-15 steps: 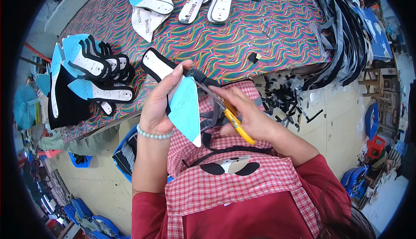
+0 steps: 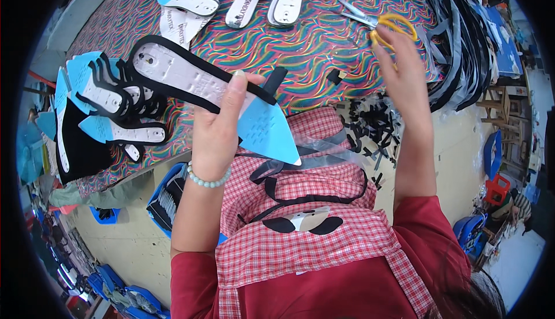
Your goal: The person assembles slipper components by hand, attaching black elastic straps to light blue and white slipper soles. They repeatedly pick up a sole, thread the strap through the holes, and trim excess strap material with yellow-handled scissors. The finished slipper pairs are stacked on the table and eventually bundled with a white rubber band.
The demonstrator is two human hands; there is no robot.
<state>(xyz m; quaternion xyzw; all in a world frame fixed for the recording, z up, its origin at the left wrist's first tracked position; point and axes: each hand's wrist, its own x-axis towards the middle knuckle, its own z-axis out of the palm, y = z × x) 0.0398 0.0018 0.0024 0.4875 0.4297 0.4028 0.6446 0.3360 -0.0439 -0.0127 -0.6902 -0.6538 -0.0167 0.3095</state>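
At the left, a group of black-edged insoles (image 2: 139,135) lies on the patterned table (image 2: 324,53). Next to it, the left hand (image 2: 215,123) grips a single insole (image 2: 179,75), thumb pressed across the upper face and the other fingers mostly hidden beneath. The insole is raised over the table's near edge, its rounded heel toward the upper left and its blue pointed toe angled down to the right, over the checked apron (image 2: 315,125). The left forearm comes up nearly straight from the lower edge.

A short black strip (image 2: 274,83) juts out beside the insole, near the thumb. The step in hand seems to be handling this edging, with the scissors off to the side; the next move probably calls for steadying the insole and checking that strip.

Farther right, the scissors (image 2: 370,22) are at the table, blades apart and pointing up and left. The right hand (image 2: 407,85) reaches forward from a bent elbow, fingers curled at the yellow handles; whether they grip or merely touch, I cannot tell.
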